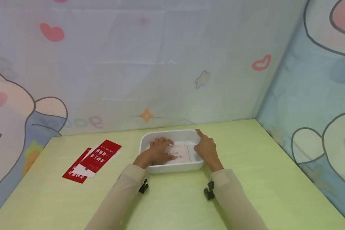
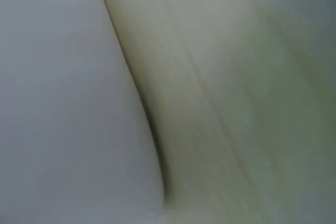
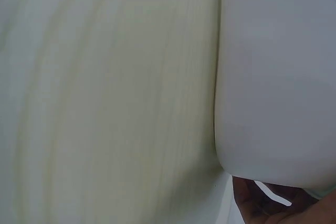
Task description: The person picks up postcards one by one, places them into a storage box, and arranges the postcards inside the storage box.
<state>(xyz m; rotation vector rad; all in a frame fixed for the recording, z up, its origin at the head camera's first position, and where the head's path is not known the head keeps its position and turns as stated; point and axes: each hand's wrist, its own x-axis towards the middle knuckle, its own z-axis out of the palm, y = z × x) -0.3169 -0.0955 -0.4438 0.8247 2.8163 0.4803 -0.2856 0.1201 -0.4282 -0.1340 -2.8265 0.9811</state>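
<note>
A white rectangular tray [image 1: 175, 167] sits on the table, holding a pale printed card [image 1: 181, 153]. My left hand [image 1: 160, 152] reaches over the near left rim, its fingers spread over the card; whether they lift it is hidden. With my right hand [image 1: 206, 147] I grip the tray's right end, thumb on the inner side and fingers round the outside. The tray's outer wall [image 2: 73, 103] fills the left of the left wrist view. In the right wrist view, the tray wall [image 3: 278, 87] stands above part of the right hand [image 3: 283, 205].
Left of the tray, red cards [image 1: 100, 155] and a white card [image 1: 84, 171] overlap on the pale green table [image 1: 172, 204]. A cartoon-printed cloth [image 1: 161, 70] rises behind the table and along its sides. Black clip-like pieces [image 1: 209, 191] are at both wrists.
</note>
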